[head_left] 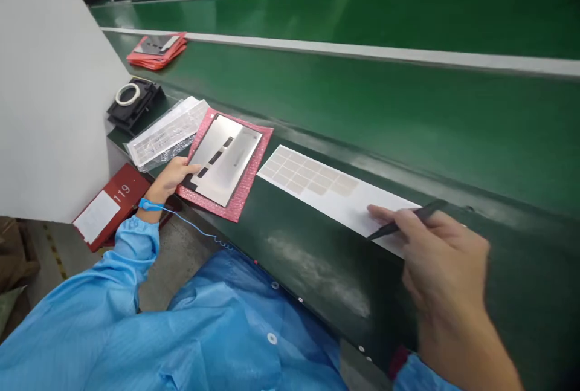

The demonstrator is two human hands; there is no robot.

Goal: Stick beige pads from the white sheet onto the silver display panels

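Observation:
My left hand (174, 174) is closed on the near left edge of a silvery flat panel (229, 158), its thumb on top. It looks like a display panel with a dark strip across its back. Under the panel lies a pink bubble-wrap bag (242, 200). My right hand (441, 252) is closed around a slim, dark, pointed tool (385, 231), perhaps tweezers. The tool's tip is over the near edge of a white label sheet (357, 206), and my index finger reaches onto the sheet. Pale grey rectangular labels fill the sheet's left part.
Plastic-wrapped label sheets (167, 131) lie left of the panel, near a black fixture (136, 107) with a white ring on it. Farther back sits a stack of red bags (158, 52). A white partition (49, 89) stands at left. A blue coiled cord (199, 228) runs from my left wrist.

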